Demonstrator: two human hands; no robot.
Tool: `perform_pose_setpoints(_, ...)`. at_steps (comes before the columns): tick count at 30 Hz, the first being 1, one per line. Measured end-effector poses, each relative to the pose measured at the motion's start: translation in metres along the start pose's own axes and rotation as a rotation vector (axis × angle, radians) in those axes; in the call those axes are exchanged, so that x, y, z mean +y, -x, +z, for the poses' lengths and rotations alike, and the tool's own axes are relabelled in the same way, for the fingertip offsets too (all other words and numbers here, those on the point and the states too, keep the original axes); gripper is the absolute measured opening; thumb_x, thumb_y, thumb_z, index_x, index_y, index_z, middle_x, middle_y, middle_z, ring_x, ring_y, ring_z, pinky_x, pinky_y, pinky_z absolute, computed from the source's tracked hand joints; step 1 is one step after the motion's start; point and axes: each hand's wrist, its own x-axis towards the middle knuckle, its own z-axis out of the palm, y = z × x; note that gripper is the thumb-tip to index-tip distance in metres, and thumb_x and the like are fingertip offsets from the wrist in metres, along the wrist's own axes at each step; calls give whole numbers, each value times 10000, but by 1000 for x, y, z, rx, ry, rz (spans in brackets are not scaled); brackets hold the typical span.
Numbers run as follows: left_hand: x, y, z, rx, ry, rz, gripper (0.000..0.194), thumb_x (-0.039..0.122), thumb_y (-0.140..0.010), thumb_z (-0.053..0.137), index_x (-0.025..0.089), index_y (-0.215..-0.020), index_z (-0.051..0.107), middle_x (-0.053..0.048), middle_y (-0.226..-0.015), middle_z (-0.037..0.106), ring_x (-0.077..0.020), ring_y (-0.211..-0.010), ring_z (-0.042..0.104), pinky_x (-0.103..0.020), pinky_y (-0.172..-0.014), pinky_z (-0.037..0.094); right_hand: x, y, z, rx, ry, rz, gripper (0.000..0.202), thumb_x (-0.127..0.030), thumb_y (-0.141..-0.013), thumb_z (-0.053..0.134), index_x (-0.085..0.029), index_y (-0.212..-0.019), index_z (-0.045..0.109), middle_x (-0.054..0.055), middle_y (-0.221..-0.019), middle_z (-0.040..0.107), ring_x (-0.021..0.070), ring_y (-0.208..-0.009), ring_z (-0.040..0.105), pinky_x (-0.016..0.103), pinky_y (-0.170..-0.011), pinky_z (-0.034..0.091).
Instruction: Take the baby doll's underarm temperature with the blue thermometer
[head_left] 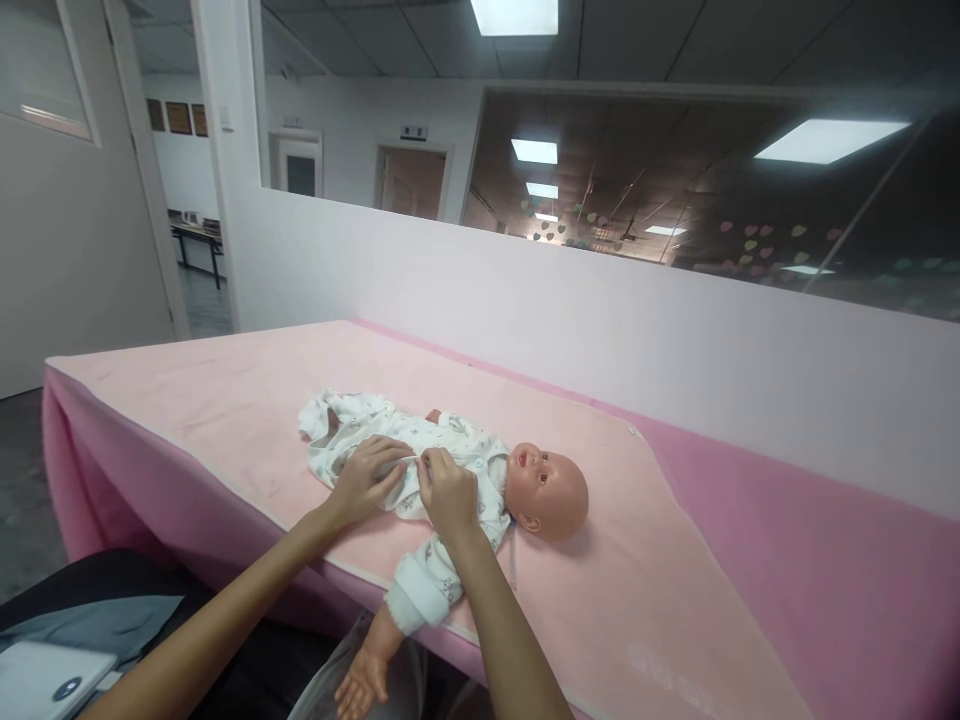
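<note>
A baby doll [551, 492] lies on its back on the pink-covered table [645, 600], its head to the right. It wears a white patterned outfit [472, 440], and one of its arms hangs over the near edge. My left hand [373, 477] rests on the lower part of the outfit, fingers bent, near a thin white strip. My right hand [448, 490] is closed in a pinch on the outfit's front, at the other end of that strip. What exactly sits between the right fingertips is too small to make out.
A clear bin or bag [337, 675] stands under the near table edge, below the doll's hanging hand. A white device [52, 680] lies at the lower left. A white wall with windows runs behind the table.
</note>
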Motion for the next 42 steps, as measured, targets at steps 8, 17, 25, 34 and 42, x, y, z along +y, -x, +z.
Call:
perform_pose_setpoints(8,0,0,1,-17,-11,1,240,236,-856,424,212,-994,619,-54,-972,639,-210,-946,530,-371,-857,400,-1,0,-1,-28,12,8,205,-318,-915,356,-215,-865,527,-6,-775,623,95,-566,551,220,-478,260)
perform_pose_setpoints(17,0,0,2,3,27,-6,215,205,-853,418,199,-960,605,-57,-959,632,-205,-940,532,-362,-853,403,0,0,0,-22,28,11,191,-306,-915,360,-219,-880,527,-15,-777,614,95,-564,545,226,-474,270)
perform_pose_setpoints(25,1,1,1,2,76,-54,188,224,-851,402,196,-903,581,-48,-915,627,-205,-909,528,-353,-822,407,0,0,-2,-27,24,7,189,-297,-915,358,-219,-873,525,-16,-779,611,94,-575,547,226,-477,278)
perform_pose_setpoints(34,4,3,2,-8,112,-160,219,335,-856,414,207,-1010,501,-49,-968,595,-207,-906,523,-358,-826,391,0,-1,-1,-9,20,18,208,-298,-913,355,-212,-872,540,-5,-765,616,95,-557,546,222,-472,282)
perform_pose_setpoints(42,9,1,0,-8,43,-129,214,360,-850,420,207,-927,549,-42,-881,611,-201,-841,535,-349,-798,388,1,-1,1,-8,13,17,200,-280,-906,366,-215,-865,550,-5,-771,615,93,-584,550,219,-477,270)
